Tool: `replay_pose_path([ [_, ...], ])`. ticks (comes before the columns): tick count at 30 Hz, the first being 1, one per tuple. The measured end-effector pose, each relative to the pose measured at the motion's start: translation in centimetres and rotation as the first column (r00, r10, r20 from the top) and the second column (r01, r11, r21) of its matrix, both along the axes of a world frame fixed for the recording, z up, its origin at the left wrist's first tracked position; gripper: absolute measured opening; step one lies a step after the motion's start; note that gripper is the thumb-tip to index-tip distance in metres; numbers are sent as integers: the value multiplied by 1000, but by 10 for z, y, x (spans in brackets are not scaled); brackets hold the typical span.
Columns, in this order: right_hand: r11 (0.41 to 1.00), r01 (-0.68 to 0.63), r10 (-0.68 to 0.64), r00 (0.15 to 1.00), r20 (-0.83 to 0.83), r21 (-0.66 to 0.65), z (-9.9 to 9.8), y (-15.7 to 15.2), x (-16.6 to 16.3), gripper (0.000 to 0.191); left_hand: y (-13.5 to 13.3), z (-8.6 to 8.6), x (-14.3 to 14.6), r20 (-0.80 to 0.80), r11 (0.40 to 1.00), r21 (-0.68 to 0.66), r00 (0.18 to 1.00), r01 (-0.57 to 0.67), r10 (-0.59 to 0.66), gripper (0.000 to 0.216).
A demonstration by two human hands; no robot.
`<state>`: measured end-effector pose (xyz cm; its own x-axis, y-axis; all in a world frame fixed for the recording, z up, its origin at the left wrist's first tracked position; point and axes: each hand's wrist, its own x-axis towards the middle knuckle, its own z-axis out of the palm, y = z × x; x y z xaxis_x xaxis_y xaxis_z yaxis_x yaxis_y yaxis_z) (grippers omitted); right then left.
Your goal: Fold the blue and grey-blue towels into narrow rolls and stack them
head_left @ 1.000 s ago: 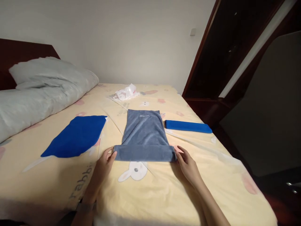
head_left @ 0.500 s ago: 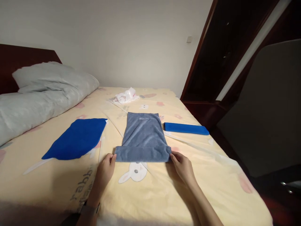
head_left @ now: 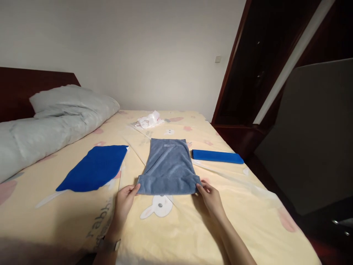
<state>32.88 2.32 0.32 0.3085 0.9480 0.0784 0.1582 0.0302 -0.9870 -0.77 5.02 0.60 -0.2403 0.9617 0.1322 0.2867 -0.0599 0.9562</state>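
A grey-blue towel [head_left: 168, 165] lies spread on the bed, its near end turned over into a thick band. My left hand [head_left: 125, 200] pinches the band's left corner, fingers closed on the cloth. At the right corner my right hand [head_left: 209, 197] grips the band the same way. To the left lies a flat bright blue towel [head_left: 95, 168]. A rolled bright blue towel [head_left: 217, 156] rests to the right of the grey one.
The bed has a pale yellow sheet [head_left: 179, 232] printed with rabbits. A grey pillow [head_left: 49, 117] lies along the left side. A crumpled white plastic bag [head_left: 149, 119] sits near the far edge. Dark wooden furniture [head_left: 248, 73] stands at the right.
Both hands have moved the folded band of the grey towel a little further up the cloth. The camera has tilted down slightly.
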Motion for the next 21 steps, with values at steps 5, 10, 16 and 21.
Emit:
replay_pose_path([
  [5, 980, -154, 122, 965, -233, -125, 30, -26, 20, 34, -22, 17, -11, -2, 997, -78, 1000, -2, 2, 43],
  [10, 876, -358, 327, 933, -147, -323, 32, -50, 34, 45, -41, 13, -32, -68, 915, -349, 968, 203, -241, 44],
  [16, 951, -157, 212, 959, 191, -264, 5, -34, 23, 45, -27, 0, -23, -187, 989, -76, 972, 130, -142, 45],
  [21, 955, -110, 184, 949, 257, -275, -1, -25, 32, 40, -22, 4, -16, -231, 994, -33, 967, 100, -104, 41],
])
